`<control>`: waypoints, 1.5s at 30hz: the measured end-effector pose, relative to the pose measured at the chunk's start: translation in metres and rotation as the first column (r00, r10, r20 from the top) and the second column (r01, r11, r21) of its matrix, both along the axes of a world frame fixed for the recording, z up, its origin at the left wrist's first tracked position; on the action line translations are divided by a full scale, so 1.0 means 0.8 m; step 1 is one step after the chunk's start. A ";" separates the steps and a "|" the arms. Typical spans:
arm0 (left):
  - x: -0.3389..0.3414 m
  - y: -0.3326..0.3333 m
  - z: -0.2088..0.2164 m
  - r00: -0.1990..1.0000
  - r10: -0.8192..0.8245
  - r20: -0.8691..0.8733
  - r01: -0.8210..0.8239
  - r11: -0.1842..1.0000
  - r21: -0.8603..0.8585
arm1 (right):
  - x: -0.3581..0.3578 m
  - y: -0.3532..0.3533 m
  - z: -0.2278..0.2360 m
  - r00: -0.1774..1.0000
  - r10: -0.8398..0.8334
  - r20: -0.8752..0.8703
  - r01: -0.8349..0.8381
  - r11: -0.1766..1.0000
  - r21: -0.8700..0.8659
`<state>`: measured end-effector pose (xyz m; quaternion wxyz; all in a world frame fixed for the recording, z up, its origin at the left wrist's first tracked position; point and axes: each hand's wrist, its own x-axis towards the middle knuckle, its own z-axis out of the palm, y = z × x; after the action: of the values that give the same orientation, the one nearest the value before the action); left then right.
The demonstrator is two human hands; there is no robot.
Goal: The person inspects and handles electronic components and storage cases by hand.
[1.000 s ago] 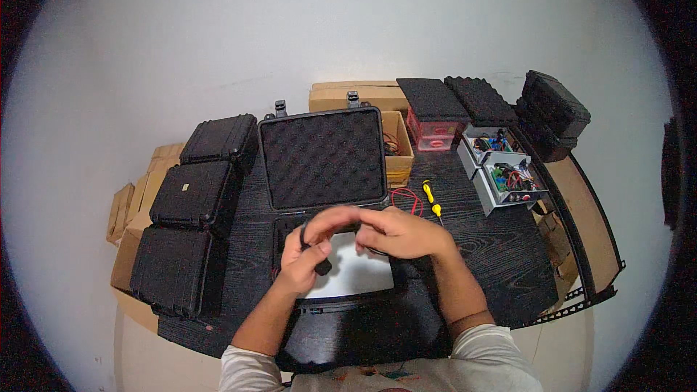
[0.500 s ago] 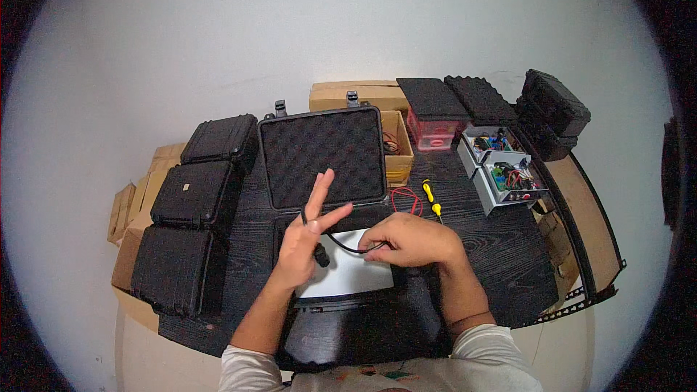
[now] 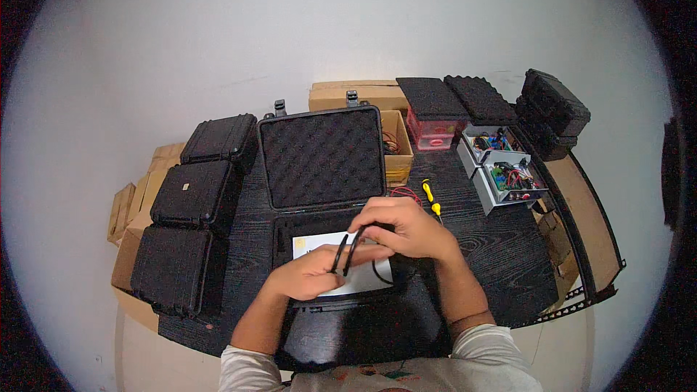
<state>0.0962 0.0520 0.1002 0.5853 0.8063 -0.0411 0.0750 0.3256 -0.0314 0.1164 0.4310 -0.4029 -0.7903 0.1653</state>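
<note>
Your left hand (image 3: 308, 274), upright and spread moment ago, now points toward right hand (image 3: 406, 229). Black cable (image 3: 353, 250) now loops round left fingers, slack seemingly gathered; left grip unclear, right pinches cable above white sheet (image 3: 365, 274) in open case (image 3: 323, 160).

the cable (image 3: 353, 250) is black, the panel (image 3: 363, 280) white, the table (image 3: 501, 261) black and wood-grained.

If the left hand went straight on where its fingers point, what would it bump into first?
Probably the right hand, which is close to the tips of the left hand; depth is unclear, so it might pass underneath.
</note>
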 end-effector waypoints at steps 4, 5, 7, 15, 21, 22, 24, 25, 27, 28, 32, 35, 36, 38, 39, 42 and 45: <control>-0.005 0.009 -0.023 0.988 0.091 0.127 -0.061 0.972 -0.225 | 0.000 0.006 -0.015 0.999 -0.052 -0.007 0.051 0.997 -0.064; -0.011 0.013 -0.032 0.989 0.080 0.124 -0.018 0.899 -0.438 | 0.001 0.008 -0.022 0.995 -0.087 0.038 0.089 0.995 -0.049; -0.005 0.008 -0.029 0.949 0.127 0.287 0.052 0.839 -0.541 | -0.001 0.007 -0.019 0.993 -0.062 0.096 0.079 0.980 -0.182; 0.013 0.009 -0.003 0.709 0.466 0.529 0.010 0.744 -0.668 | -0.012 -0.007 -0.024 0.876 0.059 0.478 0.174 0.887 -0.429; 0.005 0.023 -0.010 0.733 0.578 0.359 -0.353 0.774 -0.526 | -0.018 -0.023 0.014 0.877 0.078 0.473 0.177 0.864 -0.472; 0.007 0.024 -0.013 0.735 0.575 0.359 -0.348 0.775 -0.528 | -0.011 -0.025 0.011 0.903 0.050 0.427 0.147 0.898 -0.415; 0.009 0.024 -0.018 0.833 0.499 0.238 -0.371 0.824 -0.429 | -0.005 -0.027 0.011 0.927 0.027 0.375 0.115 0.928 -0.353; 0.008 0.023 -0.021 0.870 0.445 0.211 -0.338 0.851 -0.401 | -0.005 -0.027 0.014 0.949 0.005 0.314 0.092 0.952 -0.291; 0.006 0.021 -0.027 0.929 0.342 0.139 -0.294 0.914 -0.280 | -0.005 -0.025 0.015 0.968 -0.015 0.250 0.074 0.971 -0.226; 0.006 0.020 -0.028 0.970 0.237 0.053 -0.226 0.961 -0.162 | -0.005 -0.022 0.014 0.987 0.018 0.159 0.005 0.990 -0.141; -0.003 0.030 -0.017 0.823 -0.064 -0.564 0.083 0.997 0.007 | 0.000 -0.008 0.005 1.000 -0.010 0.019 0.011 0.998 -0.057; -0.005 0.028 -0.023 0.944 -0.316 -0.093 0.272 0.907 -0.321 | 0.004 0.010 -0.012 0.997 -0.006 -0.076 0.006 1.000 -0.006; -0.007 0.024 -0.025 0.945 -0.314 -0.094 0.270 0.908 -0.320 | 0.001 0.017 -0.017 0.994 -0.012 -0.108 0.013 1.000 0.007; -0.009 0.013 -0.031 0.982 -0.161 0.100 0.189 0.779 -0.597 | -0.006 0.027 -0.028 0.997 -0.012 -0.073 0.012 1.000 -0.002; -0.007 0.012 -0.031 0.985 -0.075 0.157 0.161 0.734 -0.660 | -0.012 0.037 -0.038 0.995 -0.018 -0.101 0.026 0.996 0.081; 0.002 0.007 -0.019 0.933 0.201 0.297 0.078 0.694 -0.715 | -0.013 0.031 -0.049 0.992 0.017 -0.123 -0.021 0.999 -0.028; 0.009 0.007 -0.011 0.862 0.376 0.340 0.027 0.636 -0.771 | -0.015 0.014 -0.032 0.971 -0.047 0.236 0.119 0.946 -0.302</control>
<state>0.1037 0.0573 0.0915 0.8270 0.4455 -0.0661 0.3366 0.3138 -0.0203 0.0909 0.2757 -0.5157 -0.7798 0.2236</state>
